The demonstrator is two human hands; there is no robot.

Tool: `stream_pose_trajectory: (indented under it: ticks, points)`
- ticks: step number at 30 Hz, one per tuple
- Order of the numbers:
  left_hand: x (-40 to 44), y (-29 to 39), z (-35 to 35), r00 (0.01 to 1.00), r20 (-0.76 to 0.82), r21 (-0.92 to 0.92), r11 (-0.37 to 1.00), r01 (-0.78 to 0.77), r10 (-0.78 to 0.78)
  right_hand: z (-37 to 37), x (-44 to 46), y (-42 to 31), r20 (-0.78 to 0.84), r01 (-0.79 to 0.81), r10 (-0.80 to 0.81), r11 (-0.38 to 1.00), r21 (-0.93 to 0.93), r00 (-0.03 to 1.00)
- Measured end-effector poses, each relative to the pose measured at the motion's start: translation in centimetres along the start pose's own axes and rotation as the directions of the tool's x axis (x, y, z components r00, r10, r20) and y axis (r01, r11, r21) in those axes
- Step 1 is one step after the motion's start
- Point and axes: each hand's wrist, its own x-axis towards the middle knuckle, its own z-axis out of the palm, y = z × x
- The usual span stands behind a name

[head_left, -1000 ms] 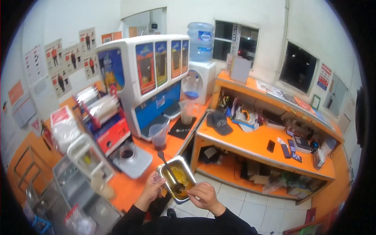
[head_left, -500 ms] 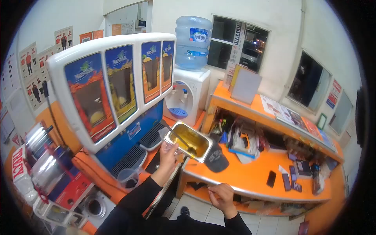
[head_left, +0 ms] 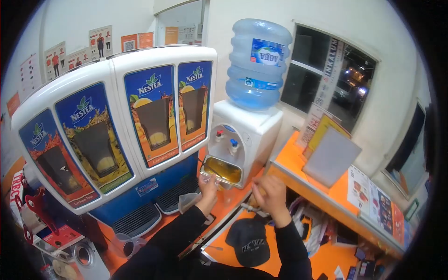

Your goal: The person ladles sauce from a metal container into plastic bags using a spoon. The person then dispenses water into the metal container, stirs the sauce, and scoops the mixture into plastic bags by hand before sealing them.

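Note:
My left hand grips the near left edge of a rectangular steel food pan. Yellow liquid fills part of the pan, and a dark-handled ladle leans in it. Something clear and plastic shows by the same hand, too unclear to name. The pan sits in front of the water dispenser, just below its red tap and blue tap; whether it rests on anything is hidden. My right hand is raised to the right of the pan, fingers curled in, apparently holding nothing.
A wide Nestea drink machine stands at left, with drip trays and a clear jug below. A black cap lies on the orange counter. To the right runs a raised orange shelf with boards and menus.
My left hand has carried the pan forward to the dispenser's taps. My right hand has risen from low down to beside the pan. The view has turned and come closer to the dispenser.

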Motion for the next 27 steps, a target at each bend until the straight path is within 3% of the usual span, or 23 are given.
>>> stream_pose_trajectory:
  ticks: [6, 9, 13, 16, 21, 27]
  points:
    - [1.8, -3.2, 1.8, 0.966, -0.205, -0.102, 0.979, -0.179, 0.156, 6.9, 4.8, 6.5, -0.002, 0.013, -0.013, 0.998, 0.056, 1.0]
    - [3.1, -4.2, 1.9, 0.955, -0.215, -0.092, 0.969, -0.228, 0.204, 10.1, 6.3, 8.2, 0.086, -0.028, 0.03, 0.999, -0.027, 0.996]
    - [4.3, -5.5, 2.3, 0.918, -0.297, -0.077, 0.952, -0.297, 0.263, 15.3, 9.4, 10.9, 0.09, 0.008, 0.018, 0.959, -0.282, 0.996]
    - [4.9, -6.6, 3.0, 0.851, -0.306, 0.106, 0.903, -0.415, 0.427, 18.6, 11.9, 12.9, 0.082, 0.0, 0.036, 0.919, -0.395, 0.996]
    - [5.0, -7.1, 6.4, 0.841, -0.346, 0.007, 0.898, -0.44, 0.415, 20.8, 14.0, 13.3, 0.235, -0.003, 0.147, 0.853, -0.522, 0.961]
    - [7.3, -9.1, 8.5, 0.834, -0.44, -0.023, 0.925, -0.38, 0.332, 21.7, 13.8, 13.6, 0.217, -0.001, 0.143, 0.836, -0.549, 0.966]
